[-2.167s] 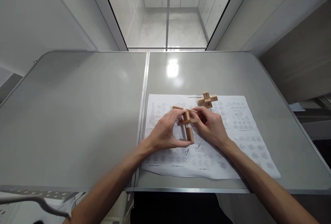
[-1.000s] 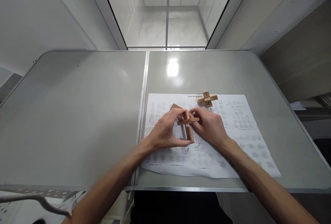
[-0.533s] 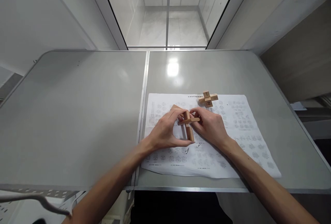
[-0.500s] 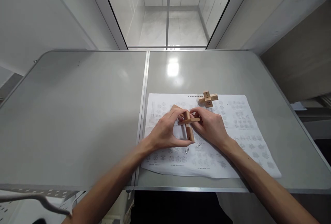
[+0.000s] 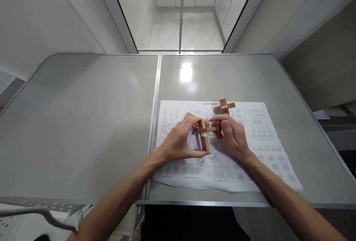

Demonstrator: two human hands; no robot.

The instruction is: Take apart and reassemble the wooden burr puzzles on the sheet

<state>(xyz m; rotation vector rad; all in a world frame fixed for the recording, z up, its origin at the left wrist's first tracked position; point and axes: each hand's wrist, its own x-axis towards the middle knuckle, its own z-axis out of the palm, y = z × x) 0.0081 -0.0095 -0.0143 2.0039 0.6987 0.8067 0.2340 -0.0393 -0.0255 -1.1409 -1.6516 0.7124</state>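
My left hand [image 5: 179, 140] grips a wooden block assembly [image 5: 205, 140] of crossed pieces, thumb at its near end and fingers at its far end. One piece of it sticks out to the right, toward my right hand [image 5: 232, 133]. That hand is beside the assembly with its fingers curled; whether a small piece is between them is hidden. Another wooden piece [image 5: 190, 115] shows behind my left fingers. Beyond my right hand, a second wooden cross-shaped assembly [image 5: 224, 105] with dark markings rests on the printed paper sheet [image 5: 272, 133].
The sheet lies on a grey folding table [image 5: 111, 103] with a metal seam [image 5: 156, 96] to its left. A small shiny item [image 5: 201, 162] is on the sheet near my left thumb. Beyond the table stands a glass door frame [image 5: 180, 18].
My right hand has drawn back slightly to the right from the held assembly and turned, its fingers now curled. My left hand keeps its hold in nearly the same place.
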